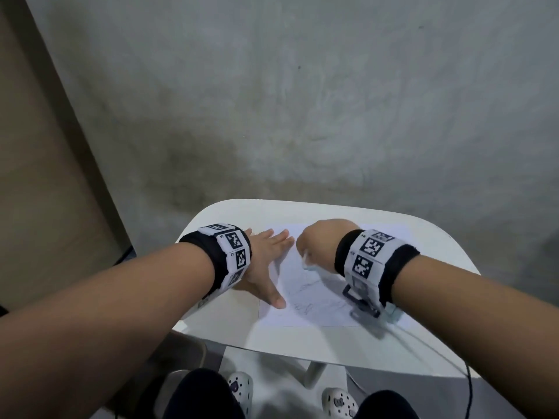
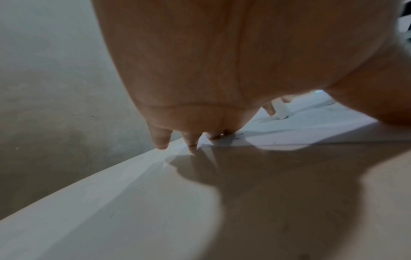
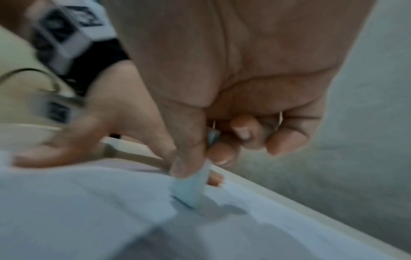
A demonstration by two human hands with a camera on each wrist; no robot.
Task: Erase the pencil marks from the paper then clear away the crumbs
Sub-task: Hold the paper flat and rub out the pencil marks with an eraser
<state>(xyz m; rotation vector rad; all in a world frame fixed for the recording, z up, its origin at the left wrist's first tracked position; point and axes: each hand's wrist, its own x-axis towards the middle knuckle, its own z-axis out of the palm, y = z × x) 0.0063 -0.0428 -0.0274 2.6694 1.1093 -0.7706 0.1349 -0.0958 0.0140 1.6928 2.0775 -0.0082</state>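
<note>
A white sheet of paper [image 1: 305, 309] with faint pencil scribbles [image 1: 305, 306] lies on a small white table [image 1: 423, 352]. My left hand [image 1: 266, 264] lies flat with fingers spread on the sheet's left edge, pressing it down; its fingertips [image 2: 161, 140] show in the left wrist view. My right hand [image 1: 320, 240] pinches a pale blue eraser [image 3: 189, 190] between thumb and fingers, the other fingers curled in. The eraser's lower end touches the paper [image 3: 77, 202]. The eraser [image 1: 307, 261] pokes out under the fist in the head view.
The table's rounded far edge [image 1: 302, 204] is close behind the paper, with grey concrete floor [image 1: 302, 101] beyond. A black cable [image 1: 469, 379] hangs off the right front. My knees and white shoes [image 1: 240, 385] are under the table.
</note>
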